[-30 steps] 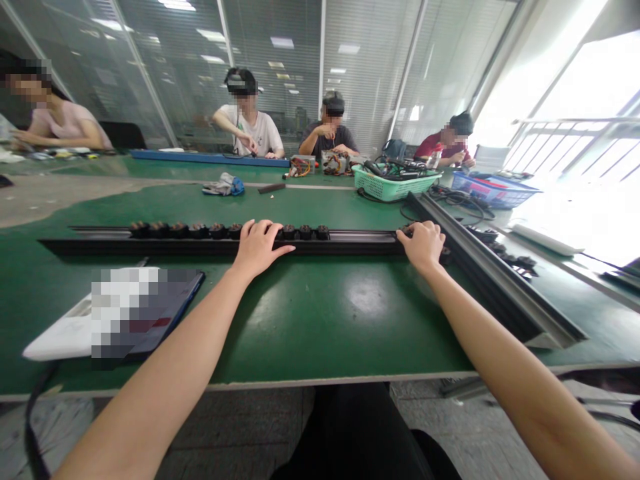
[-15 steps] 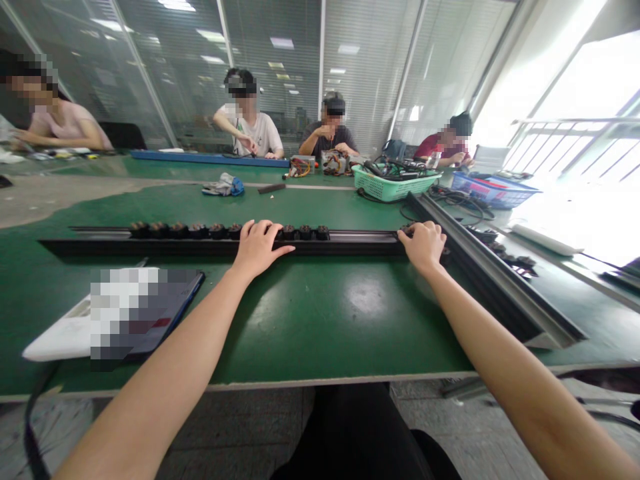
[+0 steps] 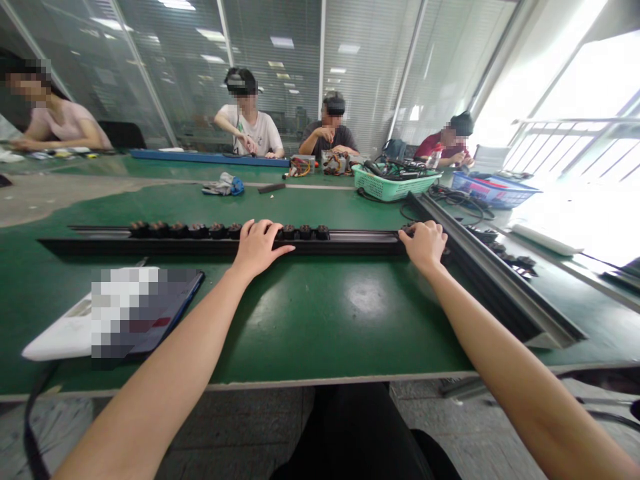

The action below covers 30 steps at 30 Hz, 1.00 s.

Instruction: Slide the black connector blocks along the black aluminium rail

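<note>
A long black metal rail [image 3: 350, 247] lies across the green table, with a row of round black sockets [image 3: 179, 230] seated along its channel. My left hand [image 3: 257, 248] lies over the middle of the rail, its fingers curled over the far side among the sockets and its thumb along the near wall. Whatever sits under its palm is hidden. At the rail's right end, my right hand [image 3: 425, 245] has its fingers closed around a small dark piece [image 3: 406, 230], mostly covered by the fingers. Its exact kind cannot be made out.
A second black rail [image 3: 500, 280] runs diagonally at the right, more sockets [image 3: 515, 257] beyond it. A tablet [image 3: 170, 300] lies at the left. Farther back are gloves [image 3: 225, 185], a green basket of cables [image 3: 393, 187] and a blue basket [image 3: 500, 193]. Several people sit across the table.
Both my hands and the rail stay in place. Across the table, the person at far left has shifted slightly.
</note>
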### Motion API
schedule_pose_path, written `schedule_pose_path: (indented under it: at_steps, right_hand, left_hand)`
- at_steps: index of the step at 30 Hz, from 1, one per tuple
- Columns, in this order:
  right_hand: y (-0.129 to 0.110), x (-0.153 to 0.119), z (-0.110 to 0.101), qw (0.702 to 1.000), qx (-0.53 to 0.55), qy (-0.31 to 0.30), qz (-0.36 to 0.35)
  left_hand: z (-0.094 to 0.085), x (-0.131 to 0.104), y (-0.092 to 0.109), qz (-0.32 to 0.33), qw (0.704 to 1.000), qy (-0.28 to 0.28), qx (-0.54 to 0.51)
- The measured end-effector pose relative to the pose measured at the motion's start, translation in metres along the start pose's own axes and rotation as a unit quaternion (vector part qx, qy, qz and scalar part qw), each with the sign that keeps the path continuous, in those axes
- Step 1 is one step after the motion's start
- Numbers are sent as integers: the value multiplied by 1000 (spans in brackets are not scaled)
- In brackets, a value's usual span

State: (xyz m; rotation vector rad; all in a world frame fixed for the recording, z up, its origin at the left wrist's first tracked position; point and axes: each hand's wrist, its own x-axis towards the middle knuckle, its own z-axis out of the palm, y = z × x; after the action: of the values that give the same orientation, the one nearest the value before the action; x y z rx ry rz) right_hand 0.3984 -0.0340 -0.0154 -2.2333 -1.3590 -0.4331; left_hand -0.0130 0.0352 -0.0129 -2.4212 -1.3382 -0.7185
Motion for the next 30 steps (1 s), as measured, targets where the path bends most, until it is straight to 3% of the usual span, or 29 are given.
schedule_pose_path:
  at_steps: [30]
  right_hand:
    - [4, 2, -3, 999, -43, -13, -2]
  left_hand:
    - [0, 0, 0, 2, 1000, -1, 13]
